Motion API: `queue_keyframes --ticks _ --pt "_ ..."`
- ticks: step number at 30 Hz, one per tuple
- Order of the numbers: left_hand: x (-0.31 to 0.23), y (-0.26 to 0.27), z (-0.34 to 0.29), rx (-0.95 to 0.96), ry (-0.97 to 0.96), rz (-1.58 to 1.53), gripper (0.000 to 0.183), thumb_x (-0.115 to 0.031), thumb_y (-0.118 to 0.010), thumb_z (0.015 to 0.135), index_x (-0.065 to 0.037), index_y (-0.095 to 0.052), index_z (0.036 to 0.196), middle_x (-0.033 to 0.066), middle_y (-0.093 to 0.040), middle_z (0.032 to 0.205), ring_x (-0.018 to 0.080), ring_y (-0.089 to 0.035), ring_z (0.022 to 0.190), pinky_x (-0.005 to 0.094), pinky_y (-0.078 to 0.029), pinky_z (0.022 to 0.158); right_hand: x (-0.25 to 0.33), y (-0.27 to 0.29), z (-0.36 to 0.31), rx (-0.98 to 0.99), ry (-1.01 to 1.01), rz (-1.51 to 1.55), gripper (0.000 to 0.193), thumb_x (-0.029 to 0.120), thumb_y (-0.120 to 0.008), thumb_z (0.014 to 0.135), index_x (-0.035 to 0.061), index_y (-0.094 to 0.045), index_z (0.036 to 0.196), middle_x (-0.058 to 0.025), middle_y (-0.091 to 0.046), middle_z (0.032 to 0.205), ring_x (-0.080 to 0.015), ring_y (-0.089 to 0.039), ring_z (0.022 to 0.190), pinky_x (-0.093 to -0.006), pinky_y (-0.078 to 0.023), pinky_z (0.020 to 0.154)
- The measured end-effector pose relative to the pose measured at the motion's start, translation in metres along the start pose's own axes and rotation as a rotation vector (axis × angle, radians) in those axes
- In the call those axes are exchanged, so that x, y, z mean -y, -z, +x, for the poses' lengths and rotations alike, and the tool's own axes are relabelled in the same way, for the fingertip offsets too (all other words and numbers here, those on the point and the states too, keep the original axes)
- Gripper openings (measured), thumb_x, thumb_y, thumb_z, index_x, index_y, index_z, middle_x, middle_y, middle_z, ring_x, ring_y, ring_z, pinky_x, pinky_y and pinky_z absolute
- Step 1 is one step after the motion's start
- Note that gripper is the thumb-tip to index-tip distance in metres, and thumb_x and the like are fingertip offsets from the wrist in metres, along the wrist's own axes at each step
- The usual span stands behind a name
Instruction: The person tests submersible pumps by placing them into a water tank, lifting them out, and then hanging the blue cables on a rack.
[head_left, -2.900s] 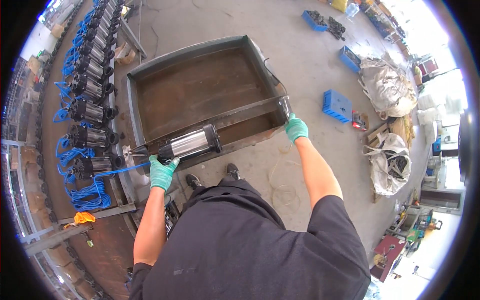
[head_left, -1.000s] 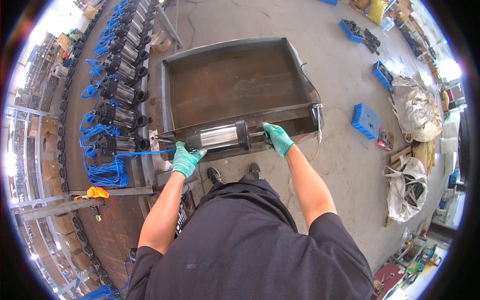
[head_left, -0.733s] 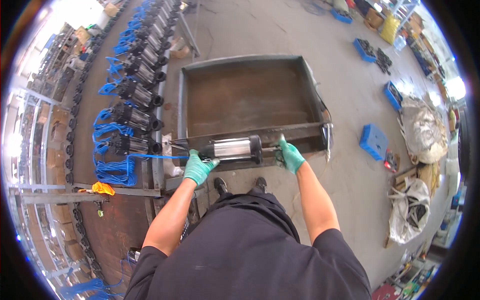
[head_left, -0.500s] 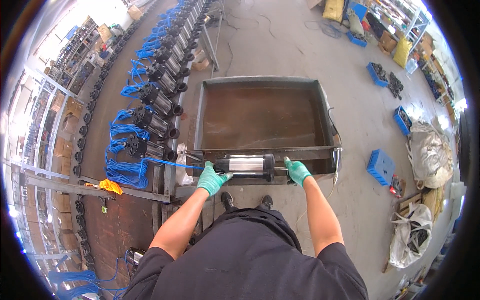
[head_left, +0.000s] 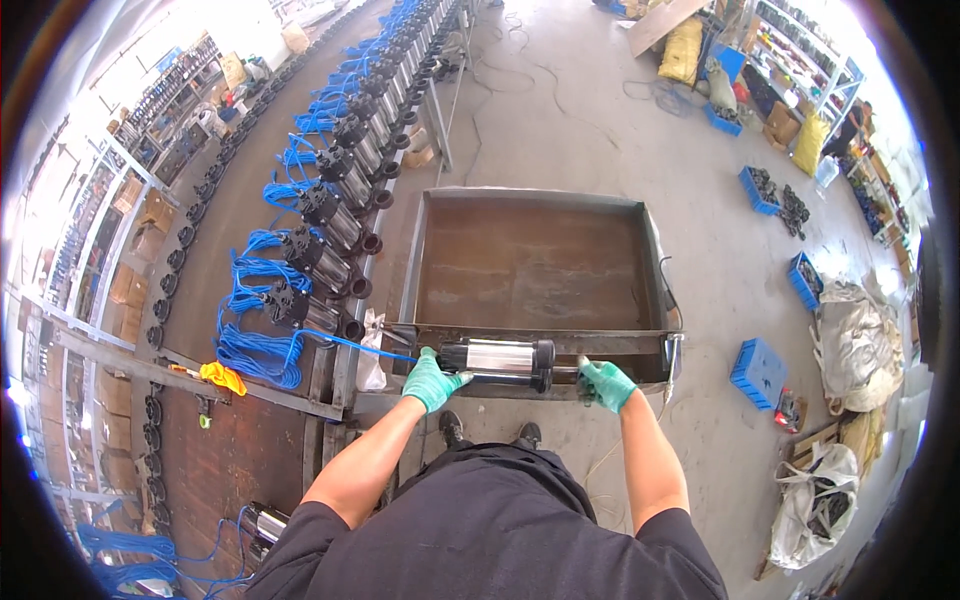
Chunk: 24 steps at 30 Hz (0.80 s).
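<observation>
A submersible pump (head_left: 500, 358) with a shiny metal barrel and black ends lies on its side across the near edge of a metal water tank (head_left: 540, 193). My left hand (head_left: 434, 382), in a green glove, is closed round the pump's left end, thumb along its near side. From that end a blue cable (head_left: 362, 347) runs left to the bench. Just beyond the pump's right end, my gloved right hand (head_left: 608, 385) has its fingers curled by a short rod. Something dark shows under those fingers, too small to name.
To the left, a long bench holds a row of similar pumps (head_left: 325, 262) with coiled blue cables (head_left: 255, 350). A yellow-orange cloth (head_left: 222, 377) lies on a rail. On the right floor are blue crates (head_left: 758, 374) and white sacks (head_left: 815, 505). Brown water fills the tank.
The tank and pump sit slightly lower in the picture as the view shifts. My right hand's fingers have curled in more. My left hand keeps its hold on the pump.
</observation>
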<state>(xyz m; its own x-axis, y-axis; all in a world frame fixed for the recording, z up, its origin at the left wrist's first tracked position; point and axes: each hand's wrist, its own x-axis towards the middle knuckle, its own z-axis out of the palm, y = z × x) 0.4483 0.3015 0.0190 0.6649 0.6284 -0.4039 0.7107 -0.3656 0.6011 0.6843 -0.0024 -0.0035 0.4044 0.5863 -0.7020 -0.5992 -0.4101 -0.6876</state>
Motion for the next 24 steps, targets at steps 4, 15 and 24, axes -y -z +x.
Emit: queue_keyframes --ticks 4,15,24 --pt "-0.003 0.004 -0.001 -0.008 0.003 0.017 0.087 -0.042 -0.093 0.071 0.006 -0.047 0.127 0.0257 -0.069 0.116 0.0370 -0.068 0.110 0.0414 -0.053 0.096 0.006 -0.008 0.015 -0.169 -0.047 -0.264 0.055 0.057 -0.056 0.101 0.0065 -0.068 0.083 -0.0016 -0.054 0.066 -0.0154 -0.054 0.062 -0.0331 -0.045 0.060" --pt "-0.005 0.005 -0.005 -0.014 -0.017 -0.056 0.076 -0.029 -0.094 0.072 0.007 -0.049 0.121 0.0187 -0.072 0.104 0.0262 -0.069 0.093 0.0365 -0.056 0.085 -0.002 0.012 -0.010 -0.169 0.996 -1.182 0.036 0.017 -0.071 0.092 0.0115 -0.067 0.128 -0.0152 -0.067 0.126 -0.0386 -0.065 0.102 -0.0430 -0.053 0.093" --pt "-0.009 0.006 -0.008 -0.022 -0.029 -0.070 0.068 -0.022 -0.093 0.074 0.005 -0.048 0.118 0.0182 -0.072 0.107 0.0248 -0.069 0.095 0.0375 -0.056 0.087 -0.017 -0.015 0.035 -0.160 -0.037 0.057 0.041 0.038 -0.059 0.104 -0.0011 -0.068 0.109 -0.0010 -0.064 0.078 -0.0133 -0.055 0.063 -0.0330 -0.047 0.058"
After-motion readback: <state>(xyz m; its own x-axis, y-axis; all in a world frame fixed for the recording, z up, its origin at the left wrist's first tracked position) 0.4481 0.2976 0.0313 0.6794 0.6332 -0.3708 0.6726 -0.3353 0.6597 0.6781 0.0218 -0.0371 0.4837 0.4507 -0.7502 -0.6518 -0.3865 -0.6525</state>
